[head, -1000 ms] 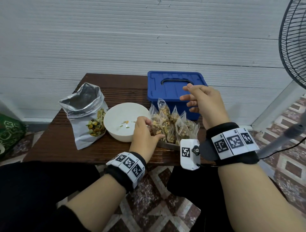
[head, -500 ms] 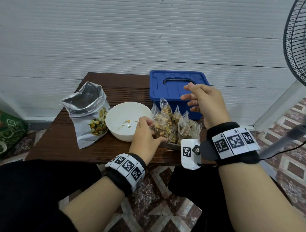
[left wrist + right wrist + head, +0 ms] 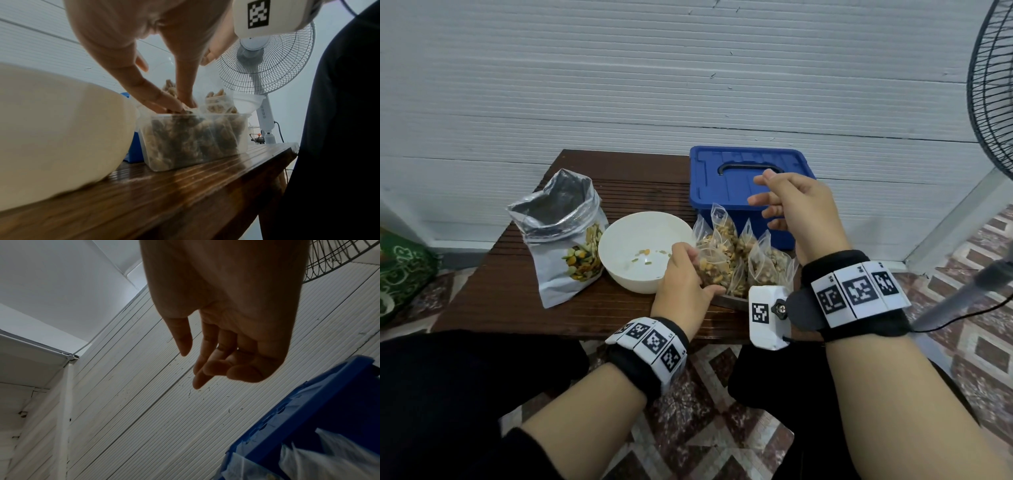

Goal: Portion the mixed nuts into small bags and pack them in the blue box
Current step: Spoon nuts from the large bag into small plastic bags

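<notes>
Several small clear bags of mixed nuts (image 3: 743, 253) stand packed in a clear plastic tub (image 3: 197, 139) near the table's front edge. My left hand (image 3: 685, 274) reaches into the tub's left side and pinches one small bag of nuts (image 3: 714, 267); its fingertips (image 3: 174, 105) sit among the bags. The blue box (image 3: 726, 178) stands behind the tub with its lid on. My right hand (image 3: 787, 202) hovers above the box's front, fingers loosely curled and holding nothing; the right wrist view shows that hand (image 3: 218, 363) beside the blue box (image 3: 329, 402).
A white bowl (image 3: 616, 246) with a few nut crumbs sits left of the tub. A large foil nut pouch (image 3: 565, 236) stands open at the table's left. A pedestal fan (image 3: 989, 85) stands to the right. The wooden table (image 3: 517, 294) backs onto a white wall.
The head view has shifted slightly. My left hand stays on the bag in the tub, and the right hand still hovers over the blue box, barely moved.
</notes>
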`<action>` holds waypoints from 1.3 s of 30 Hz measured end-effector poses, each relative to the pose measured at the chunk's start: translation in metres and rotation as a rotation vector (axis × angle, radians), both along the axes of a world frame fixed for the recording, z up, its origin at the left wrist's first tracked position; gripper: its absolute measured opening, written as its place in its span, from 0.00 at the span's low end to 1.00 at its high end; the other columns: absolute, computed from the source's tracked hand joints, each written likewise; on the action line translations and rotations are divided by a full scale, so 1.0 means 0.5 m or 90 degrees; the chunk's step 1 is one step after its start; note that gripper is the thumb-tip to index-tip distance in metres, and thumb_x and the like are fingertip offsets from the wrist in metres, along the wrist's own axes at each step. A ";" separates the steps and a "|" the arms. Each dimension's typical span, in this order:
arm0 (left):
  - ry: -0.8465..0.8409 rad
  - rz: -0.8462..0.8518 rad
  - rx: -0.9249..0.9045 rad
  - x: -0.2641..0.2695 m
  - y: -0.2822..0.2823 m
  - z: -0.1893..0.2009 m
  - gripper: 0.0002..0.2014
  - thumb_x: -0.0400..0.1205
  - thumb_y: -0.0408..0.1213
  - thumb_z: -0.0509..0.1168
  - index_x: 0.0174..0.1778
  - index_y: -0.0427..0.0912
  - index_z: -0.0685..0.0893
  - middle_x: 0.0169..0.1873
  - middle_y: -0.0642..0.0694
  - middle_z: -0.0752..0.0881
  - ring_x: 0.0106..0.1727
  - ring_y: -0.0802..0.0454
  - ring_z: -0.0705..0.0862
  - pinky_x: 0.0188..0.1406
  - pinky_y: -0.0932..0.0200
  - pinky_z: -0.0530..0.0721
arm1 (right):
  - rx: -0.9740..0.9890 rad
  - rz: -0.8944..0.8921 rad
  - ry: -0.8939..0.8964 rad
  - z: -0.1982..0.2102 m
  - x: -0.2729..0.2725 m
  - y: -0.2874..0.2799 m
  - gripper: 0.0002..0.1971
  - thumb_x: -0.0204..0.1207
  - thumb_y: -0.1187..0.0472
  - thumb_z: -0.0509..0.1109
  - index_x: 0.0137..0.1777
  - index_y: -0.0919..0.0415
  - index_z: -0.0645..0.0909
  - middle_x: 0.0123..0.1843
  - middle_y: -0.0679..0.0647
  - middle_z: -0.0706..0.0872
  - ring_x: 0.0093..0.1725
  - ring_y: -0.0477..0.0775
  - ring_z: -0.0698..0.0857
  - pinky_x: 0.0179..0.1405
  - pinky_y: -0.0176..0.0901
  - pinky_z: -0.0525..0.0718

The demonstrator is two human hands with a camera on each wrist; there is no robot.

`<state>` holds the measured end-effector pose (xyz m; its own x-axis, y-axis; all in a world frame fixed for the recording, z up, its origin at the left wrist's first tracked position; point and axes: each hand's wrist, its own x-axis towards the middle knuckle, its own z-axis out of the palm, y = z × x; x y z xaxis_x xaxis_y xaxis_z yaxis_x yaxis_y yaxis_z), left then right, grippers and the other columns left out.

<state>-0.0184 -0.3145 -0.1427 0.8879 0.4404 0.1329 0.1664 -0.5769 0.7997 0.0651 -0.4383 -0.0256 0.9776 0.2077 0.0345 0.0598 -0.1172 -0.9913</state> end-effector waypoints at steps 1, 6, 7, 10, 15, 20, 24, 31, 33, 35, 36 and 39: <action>0.002 -0.001 -0.006 -0.004 0.002 0.003 0.31 0.68 0.37 0.81 0.51 0.49 0.63 0.46 0.53 0.76 0.43 0.53 0.81 0.47 0.57 0.81 | 0.000 0.001 -0.002 0.001 0.000 0.002 0.10 0.83 0.51 0.64 0.47 0.52 0.85 0.39 0.52 0.90 0.34 0.47 0.81 0.34 0.39 0.78; 0.002 0.010 -0.046 -0.012 0.008 0.011 0.28 0.71 0.38 0.79 0.52 0.48 0.64 0.40 0.58 0.76 0.39 0.55 0.83 0.45 0.58 0.83 | 0.003 0.011 -0.007 0.005 -0.004 0.017 0.10 0.83 0.51 0.63 0.46 0.50 0.85 0.38 0.51 0.90 0.33 0.46 0.81 0.34 0.39 0.78; 0.006 0.012 -0.046 -0.012 0.007 0.012 0.27 0.72 0.37 0.79 0.52 0.47 0.64 0.39 0.58 0.76 0.39 0.53 0.83 0.46 0.55 0.84 | 0.003 0.012 -0.005 0.005 -0.005 0.018 0.10 0.83 0.51 0.63 0.46 0.50 0.85 0.38 0.51 0.90 0.33 0.46 0.80 0.34 0.39 0.78; 0.012 0.012 -0.027 -0.008 0.004 0.012 0.26 0.73 0.37 0.78 0.52 0.46 0.64 0.34 0.57 0.75 0.41 0.46 0.85 0.48 0.47 0.85 | -0.004 0.012 -0.003 0.005 -0.007 0.017 0.10 0.83 0.51 0.63 0.46 0.51 0.85 0.38 0.51 0.90 0.33 0.46 0.80 0.35 0.40 0.78; 0.034 0.026 -0.044 -0.011 0.008 0.022 0.30 0.70 0.41 0.80 0.52 0.48 0.63 0.34 0.56 0.79 0.43 0.45 0.86 0.49 0.45 0.85 | -0.003 0.007 -0.003 0.006 -0.006 0.020 0.10 0.83 0.51 0.63 0.46 0.50 0.85 0.38 0.51 0.90 0.34 0.47 0.80 0.34 0.39 0.78; 0.045 0.010 -0.056 -0.030 0.030 0.046 0.34 0.65 0.46 0.83 0.53 0.48 0.64 0.40 0.53 0.85 0.43 0.51 0.87 0.52 0.47 0.85 | 0.003 0.019 -0.011 0.013 -0.008 0.036 0.10 0.84 0.52 0.63 0.46 0.50 0.84 0.38 0.52 0.90 0.33 0.46 0.80 0.32 0.37 0.78; 0.069 0.012 -0.075 -0.048 0.066 0.075 0.31 0.64 0.52 0.82 0.50 0.50 0.67 0.39 0.53 0.87 0.43 0.52 0.87 0.50 0.46 0.85 | 0.005 0.029 -0.007 0.014 -0.010 0.047 0.10 0.84 0.51 0.63 0.47 0.50 0.84 0.39 0.51 0.90 0.33 0.46 0.80 0.33 0.38 0.78; 0.107 0.058 -0.015 -0.006 0.199 0.104 0.07 0.77 0.41 0.74 0.43 0.49 0.81 0.42 0.52 0.86 0.47 0.53 0.85 0.54 0.53 0.85 | 0.009 0.028 -0.012 0.014 -0.005 0.057 0.10 0.83 0.51 0.63 0.48 0.51 0.85 0.40 0.53 0.91 0.34 0.47 0.81 0.35 0.40 0.79; 0.170 -0.006 0.037 0.016 0.220 0.092 0.09 0.77 0.39 0.75 0.50 0.46 0.83 0.49 0.51 0.86 0.52 0.54 0.84 0.55 0.59 0.81 | 0.006 0.030 -0.016 0.013 -0.004 0.062 0.10 0.83 0.51 0.63 0.48 0.51 0.85 0.40 0.53 0.91 0.34 0.46 0.81 0.35 0.40 0.80; 0.239 -0.080 0.104 0.038 0.228 0.078 0.16 0.76 0.39 0.75 0.58 0.44 0.83 0.57 0.49 0.85 0.56 0.55 0.82 0.56 0.63 0.78 | 0.005 0.039 -0.014 0.011 -0.003 0.070 0.11 0.84 0.52 0.63 0.48 0.52 0.85 0.39 0.53 0.91 0.32 0.45 0.81 0.34 0.38 0.79; 0.272 -0.109 0.139 0.049 0.231 0.071 0.19 0.75 0.40 0.76 0.62 0.44 0.82 0.60 0.49 0.84 0.58 0.54 0.82 0.58 0.62 0.77 | 0.002 0.043 -0.012 0.009 -0.003 0.075 0.11 0.84 0.52 0.63 0.49 0.53 0.86 0.39 0.53 0.91 0.31 0.44 0.81 0.33 0.38 0.79; 0.385 -0.154 0.235 0.078 0.241 0.049 0.31 0.72 0.46 0.78 0.70 0.45 0.78 0.66 0.46 0.81 0.66 0.49 0.79 0.67 0.53 0.77 | -0.010 0.052 -0.009 0.006 0.000 0.089 0.11 0.84 0.52 0.63 0.49 0.53 0.86 0.39 0.53 0.91 0.30 0.43 0.80 0.35 0.39 0.79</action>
